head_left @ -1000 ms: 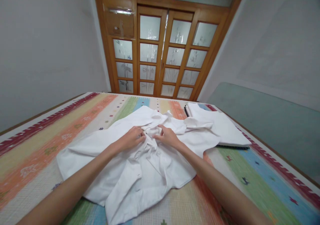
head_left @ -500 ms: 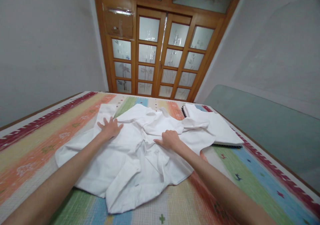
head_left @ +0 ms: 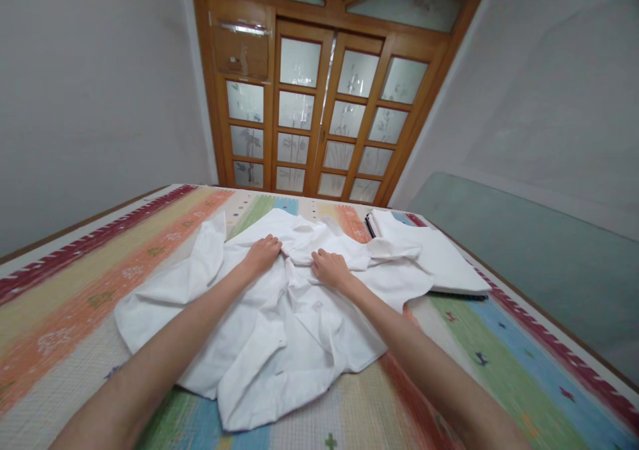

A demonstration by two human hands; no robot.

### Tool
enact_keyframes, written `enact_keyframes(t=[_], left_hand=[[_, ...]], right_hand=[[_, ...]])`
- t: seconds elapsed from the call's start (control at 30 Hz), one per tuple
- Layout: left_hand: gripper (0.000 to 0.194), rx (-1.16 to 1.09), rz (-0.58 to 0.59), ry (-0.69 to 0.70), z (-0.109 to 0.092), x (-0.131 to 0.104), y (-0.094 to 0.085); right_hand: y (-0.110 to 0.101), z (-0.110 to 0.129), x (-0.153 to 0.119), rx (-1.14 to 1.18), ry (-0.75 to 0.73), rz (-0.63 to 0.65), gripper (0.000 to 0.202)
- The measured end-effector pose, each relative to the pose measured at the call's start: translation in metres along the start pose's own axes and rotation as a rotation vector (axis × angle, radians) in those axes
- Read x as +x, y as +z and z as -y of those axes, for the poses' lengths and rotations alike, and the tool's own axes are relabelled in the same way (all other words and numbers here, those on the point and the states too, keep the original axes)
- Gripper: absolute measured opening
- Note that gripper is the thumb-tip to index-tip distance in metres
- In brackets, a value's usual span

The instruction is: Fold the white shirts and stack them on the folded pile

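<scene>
A white shirt [head_left: 254, 323] lies spread and wrinkled across the striped cloth, its collar end away from me. My left hand [head_left: 264, 253] is closed on the fabric near the shirt's upper middle, fingers curled around a bit of it. Just to the right, my right hand [head_left: 330, 268] pinches the shirt beside the front opening. A small gap with creased fabric lies between the two hands. One sleeve [head_left: 210, 247] sticks up on the left, and a cuffed piece folds toward me at the front. The fingertips of both hands are partly hidden.
Right of the shirt lies a stack of folded white clothing [head_left: 444, 253] with a dark layer beneath. A colourful striped cloth [head_left: 164, 237] covers the surface. A pale green panel [head_left: 529, 237] borders the right side. Wooden glazed doors [head_left: 324, 104] stand beyond the far edge.
My left hand has moved right from the left sleeve area to the shirt's middle and closed on fabric. The left sleeve has shifted and bunched. My right hand has moved slightly away from me.
</scene>
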State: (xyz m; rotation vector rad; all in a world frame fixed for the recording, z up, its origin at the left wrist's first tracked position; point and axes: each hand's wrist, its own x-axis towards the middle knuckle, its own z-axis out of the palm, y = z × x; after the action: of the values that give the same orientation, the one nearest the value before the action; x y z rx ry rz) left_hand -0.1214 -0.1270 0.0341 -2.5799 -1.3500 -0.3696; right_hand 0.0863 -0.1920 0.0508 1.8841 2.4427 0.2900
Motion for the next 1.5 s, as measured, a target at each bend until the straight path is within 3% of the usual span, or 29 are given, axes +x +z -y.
enact_keyframes(t=[0.2, 0.3, 0.4, 0.47, 0.6, 0.77, 0.97, 1.1, 1.2, 1.5], left_hand=[[0.024, 0.009, -0.039, 0.047, 0.005, -0.007, 0.010], [0.025, 0.017, -0.104, 0.062, -0.002, -0.010, 0.003], [0.024, 0.006, -0.214, -0.036, -0.013, -0.011, -0.009], [0.021, -0.072, -0.188, -0.082, -0.022, -0.011, -0.016], [0.020, -0.329, 0.013, -0.124, -0.036, -0.012, -0.016], [0.015, -0.621, 0.015, -0.117, -0.033, -0.022, 0.000], [0.025, -1.055, 0.056, -0.108, -0.019, -0.032, 0.004], [0.025, -1.261, -0.005, -0.287, -0.021, -0.031, 0.000], [0.024, -1.280, -0.089, -0.398, -0.024, -0.030, 0.000], [0.019, -1.165, -0.132, -0.372, -0.025, -0.029, -0.001]], right_hand=[[-0.005, -0.018, -0.002, 0.044, 0.095, 0.012, 0.024], [-0.011, -0.021, 0.001, 0.070, 0.162, -0.005, 0.023], [-0.015, -0.018, 0.007, 0.081, 0.278, -0.098, 0.022], [-0.016, -0.014, 0.012, 0.124, 0.313, -0.174, 0.021], [-0.011, 0.003, 0.021, 0.328, 0.127, -0.290, 0.014], [0.004, 0.025, 0.021, 0.516, -0.118, -0.332, 0.009], [0.022, 0.030, 0.023, 0.695, -0.164, -0.351, 0.004], [0.033, 0.029, 0.022, 0.901, -0.130, -0.413, 0.010], [0.038, 0.030, 0.020, 0.951, -0.138, -0.458, 0.014], [0.040, 0.031, 0.018, 0.819, -0.237, -0.455, 0.017]])
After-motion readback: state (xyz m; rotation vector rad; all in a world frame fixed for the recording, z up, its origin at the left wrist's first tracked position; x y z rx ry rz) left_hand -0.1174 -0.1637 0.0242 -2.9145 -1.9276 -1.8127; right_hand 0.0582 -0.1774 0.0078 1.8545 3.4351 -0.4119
